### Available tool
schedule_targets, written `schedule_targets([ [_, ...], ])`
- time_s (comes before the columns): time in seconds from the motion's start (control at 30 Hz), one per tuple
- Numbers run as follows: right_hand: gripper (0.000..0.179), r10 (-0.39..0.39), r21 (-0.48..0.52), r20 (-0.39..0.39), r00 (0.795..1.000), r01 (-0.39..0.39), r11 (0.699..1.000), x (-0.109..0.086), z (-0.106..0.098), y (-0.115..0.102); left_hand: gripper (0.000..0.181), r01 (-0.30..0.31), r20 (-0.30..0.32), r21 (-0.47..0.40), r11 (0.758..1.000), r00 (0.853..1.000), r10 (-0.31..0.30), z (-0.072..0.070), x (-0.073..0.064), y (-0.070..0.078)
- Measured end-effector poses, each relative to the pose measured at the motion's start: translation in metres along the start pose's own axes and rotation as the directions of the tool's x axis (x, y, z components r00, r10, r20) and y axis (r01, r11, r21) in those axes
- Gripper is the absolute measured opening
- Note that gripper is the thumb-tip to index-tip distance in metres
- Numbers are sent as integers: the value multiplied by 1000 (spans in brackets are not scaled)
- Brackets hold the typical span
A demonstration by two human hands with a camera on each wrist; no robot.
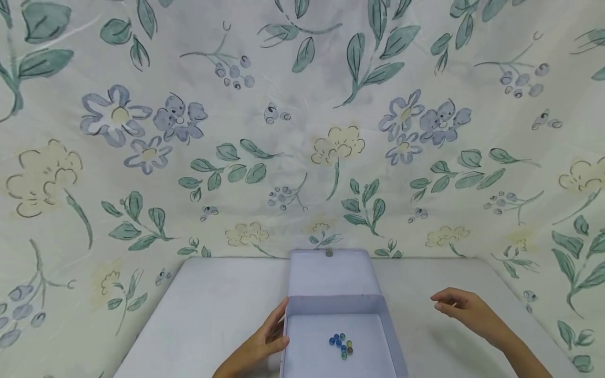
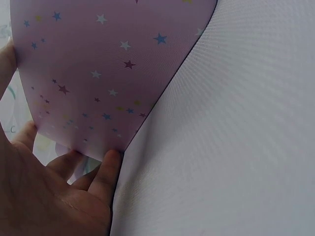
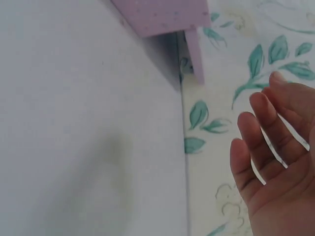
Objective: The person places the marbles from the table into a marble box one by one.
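A shallow box [image 1: 392, 336] sits on the table with its lid [image 1: 333, 273] laid back behind it. Its inside is pale; its outer side [image 2: 113, 64] is pink with small stars. Several glass marbles [image 1: 338, 343], blue, green and yellowish, lie clustered on its floor. My left hand [image 1: 262, 338] grips the box at its back left corner, thumb at the rim and fingers [image 2: 106, 172] around the corner edge. To the right of the box, my right hand [image 1: 465, 310] hovers over the table, fingers loosely bent and holding nothing.
The white table [image 1: 208, 304] extends on both sides of the box. Behind and around it hangs a cloth [image 1: 293, 131] printed with leaves and flowers. My right arm casts a shadow on the tabletop. A small dark catch [image 1: 329, 253] sits at the lid's far edge.
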State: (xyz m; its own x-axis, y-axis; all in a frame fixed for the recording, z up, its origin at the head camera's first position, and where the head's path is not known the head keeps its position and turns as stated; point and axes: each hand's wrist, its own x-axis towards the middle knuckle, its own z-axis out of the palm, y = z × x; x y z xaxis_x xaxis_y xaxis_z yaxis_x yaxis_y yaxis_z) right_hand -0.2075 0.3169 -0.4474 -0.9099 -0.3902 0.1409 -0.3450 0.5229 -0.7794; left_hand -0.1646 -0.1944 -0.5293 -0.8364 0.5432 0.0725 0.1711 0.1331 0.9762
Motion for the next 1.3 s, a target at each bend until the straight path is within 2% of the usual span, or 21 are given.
schedule_targets([
  [0.17, 28, 56, -64, -59, 997, -60, 996, -8, -12, 10, 78, 16, -8, -3, 1000, 1000, -16, 1, 0, -1],
  [0.33, 29, 124, -122, -129, 984, -140, 983, -15, -20, 23, 78, 23, -24, 4, 1000, 999, -22, 3, 0, 0],
  [0.47, 31, 184, -139, -149, 972, -205, 969, -24, -25, 34, 79, 16, -3, -17, 1000, 1000, -16, 5, -1, 1],
  [0.6, 32, 208, -161, -177, 962, -237, 958, -30, -30, 46, 78, 13, -5, 12, 1000, 1000, -13, 3, -1, 3],
  [0.7, 36, 262, -170, -194, 945, -295, 940, -34, -34, 55, 78, 5, -9, 41, 999, 1000, -4, 0, 0, 4],
  [0.83, 41, 360, -188, -191, 913, -393, 900, -40, -34, 69, 78, -1, -6, 50, 999, 1000, 1, -2, 1, 3],
  [1.0, 38, 330, -243, -230, 915, -383, 891, -43, -32, 85, 79, -4, -12, 55, 998, 1000, 5, -4, 3, 5],
  [1.07, 41, 338, -252, -244, 909, -396, 883, -42, -30, 89, 79, -18, -8, 61, 998, 1000, 18, -4, 3, 5],
  [1.3, 59, 457, -262, -242, 856, -511, 819, -34, -20, 93, 78, -7, -5, 44, 999, 1000, 8, 0, 2, 5],
])
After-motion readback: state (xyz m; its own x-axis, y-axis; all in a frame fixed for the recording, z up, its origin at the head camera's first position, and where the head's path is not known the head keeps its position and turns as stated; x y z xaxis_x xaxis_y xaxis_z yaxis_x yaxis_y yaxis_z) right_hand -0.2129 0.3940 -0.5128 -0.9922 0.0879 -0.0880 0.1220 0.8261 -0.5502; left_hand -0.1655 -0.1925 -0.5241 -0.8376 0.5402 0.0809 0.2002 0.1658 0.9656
